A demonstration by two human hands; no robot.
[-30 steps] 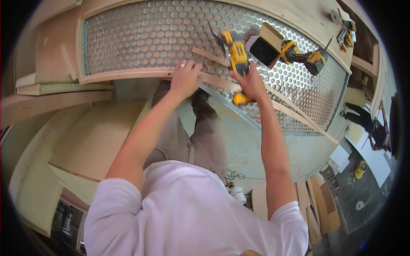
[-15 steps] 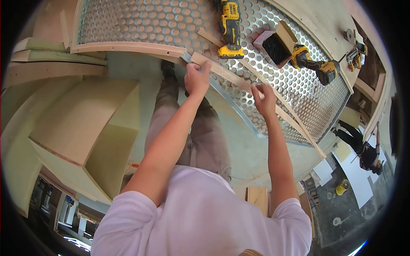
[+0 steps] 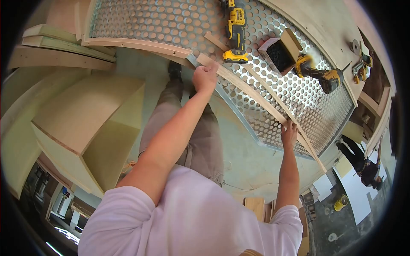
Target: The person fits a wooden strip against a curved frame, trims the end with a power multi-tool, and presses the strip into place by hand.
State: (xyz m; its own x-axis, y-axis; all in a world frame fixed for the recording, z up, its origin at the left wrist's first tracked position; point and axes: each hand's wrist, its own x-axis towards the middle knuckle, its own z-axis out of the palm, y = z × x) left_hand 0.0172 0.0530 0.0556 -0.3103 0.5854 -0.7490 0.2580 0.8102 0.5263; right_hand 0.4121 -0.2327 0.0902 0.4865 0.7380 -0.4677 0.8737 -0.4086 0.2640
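My left hand (image 3: 206, 77) is closed on the near-left end of a long thin wooden strip (image 3: 250, 90), slightly blurred. Farther right along the same strip, my right hand (image 3: 289, 133) pinches it with bent fingers. The strip runs along the grey metal edge of a perforated metal panel (image 3: 149, 19). A second thin wooden strip (image 3: 270, 92) lies on the panel just beyond it, and the two come close together near my right hand.
On the panel are a yellow-and-black cordless tool (image 3: 236, 34), an open box of dark small pieces (image 3: 279, 55) and a cordless drill (image 3: 326, 79). Wooden box structures (image 3: 85, 111) stand at left. Another person (image 3: 365, 166) is at far right, near a yellow bucket (image 3: 341, 203).
My right hand has slid right and nearer along the strip, widening the gap between my hands. My left hand stays near the strip's end. The view has shifted slightly.
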